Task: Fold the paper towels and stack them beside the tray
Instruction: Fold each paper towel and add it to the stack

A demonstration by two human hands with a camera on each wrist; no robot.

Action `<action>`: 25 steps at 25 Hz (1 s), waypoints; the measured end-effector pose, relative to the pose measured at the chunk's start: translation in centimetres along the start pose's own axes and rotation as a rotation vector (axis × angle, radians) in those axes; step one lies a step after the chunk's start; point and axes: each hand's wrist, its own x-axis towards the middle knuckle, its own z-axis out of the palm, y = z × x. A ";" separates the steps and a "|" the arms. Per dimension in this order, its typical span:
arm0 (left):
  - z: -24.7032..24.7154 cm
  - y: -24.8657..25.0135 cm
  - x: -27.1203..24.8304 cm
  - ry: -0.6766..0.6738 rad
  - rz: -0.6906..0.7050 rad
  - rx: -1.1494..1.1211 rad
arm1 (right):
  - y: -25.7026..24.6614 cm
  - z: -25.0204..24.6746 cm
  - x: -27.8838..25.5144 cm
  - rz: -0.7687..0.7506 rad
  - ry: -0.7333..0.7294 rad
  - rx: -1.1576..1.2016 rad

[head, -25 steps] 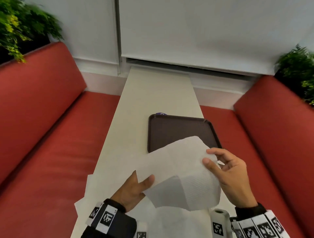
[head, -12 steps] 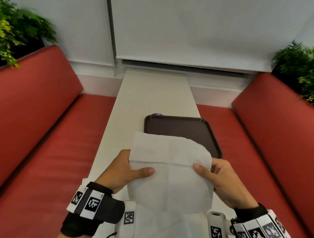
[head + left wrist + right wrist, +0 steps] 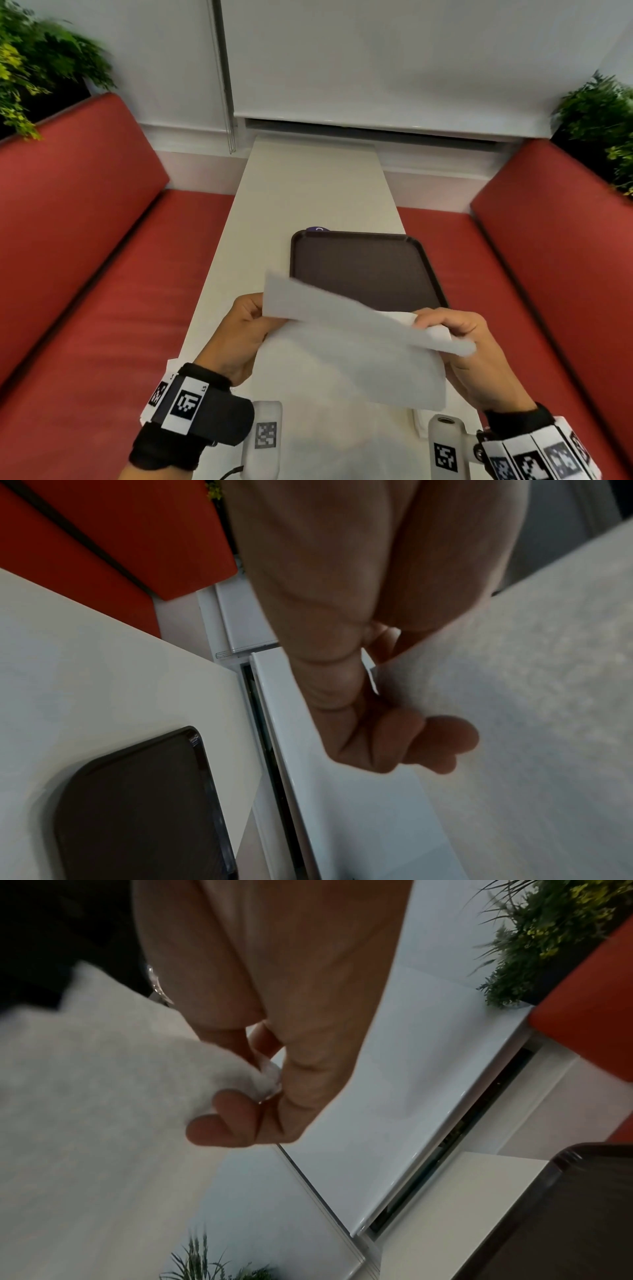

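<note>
A white paper towel [image 3: 349, 356] hangs in the air in front of me, above the near end of the table. Its top flap is tipped over toward me and blurred. My left hand [image 3: 239, 332] pinches its left edge, and the curled fingers [image 3: 441, 742] show against the sheet [image 3: 531, 696] in the left wrist view. My right hand [image 3: 459, 339] pinches the right corner, where the paper [image 3: 103, 1096] bunches between thumb and fingers [image 3: 222, 1123]. The dark brown tray [image 3: 363, 270] lies empty on the table just beyond the towel.
The narrow white table [image 3: 308, 192] runs away from me to the wall. Red bench seats [image 3: 102, 308] flank it on both sides. More white paper [image 3: 168, 363] peeks out on the table under my left wrist. Plants [image 3: 41, 65] stand behind the benches.
Both hands have shifted their grip from the middle of the sheet to its upper edge. The top half of the towel has swung over toward me.
</note>
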 end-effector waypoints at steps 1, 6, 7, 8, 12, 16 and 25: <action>0.0 0.1 0.0 -0.012 -0.009 0.008 | 0.0 -0.2 0.0 0.001 0.001 0.012; -0.1 -0.1 -0.2 0.001 -0.107 -0.173 | 0.6 -1.1 -0.7 0.098 0.114 0.077; -0.1 -0.5 -0.1 -0.023 -0.085 -0.164 | 0.9 -1.2 -0.9 0.104 0.152 0.039; 0.1 -1.0 0.0 -0.047 -0.062 -0.082 | 1.7 -1.7 -1.1 0.093 0.192 -0.044; 1.5 -4.1 1.5 -0.028 -0.077 0.290 | 5.3 -4.1 -3.0 0.143 0.385 -0.195; 5.1 -9.2 6.0 0.034 -0.008 0.579 | 8.7 -7.0 -5.8 0.270 0.507 -0.387; 15.8 -19.8 16.6 -0.229 0.072 0.990 | 14.9 -12.0 -8.4 0.462 0.574 -0.756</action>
